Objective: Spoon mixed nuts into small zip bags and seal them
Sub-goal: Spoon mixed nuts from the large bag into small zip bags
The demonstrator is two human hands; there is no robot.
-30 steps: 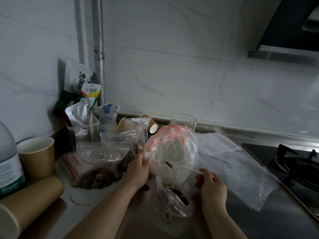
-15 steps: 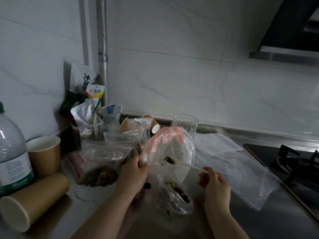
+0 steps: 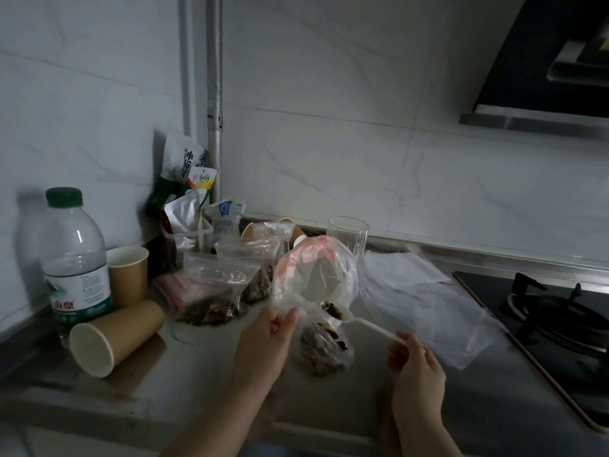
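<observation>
Left hand point(image 3: 263, 341) pinches crinkled clear zip bag point(image 3: 316, 291) by its rim, above steel bench point(image 3: 197, 384). Right hand point(image 3: 417, 367) grips thin white plastic spoon point(image 3: 362, 323); bowl holds dark nuts point(image 3: 331, 310) at bag's mouth.

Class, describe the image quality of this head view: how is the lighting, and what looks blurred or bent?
Head view: dim, bluish light; the plastic bottle throws a soft shadow on the wall; the pipe leans from wide-angle distortion; the spoon and right hand look slightly smeared.
</observation>
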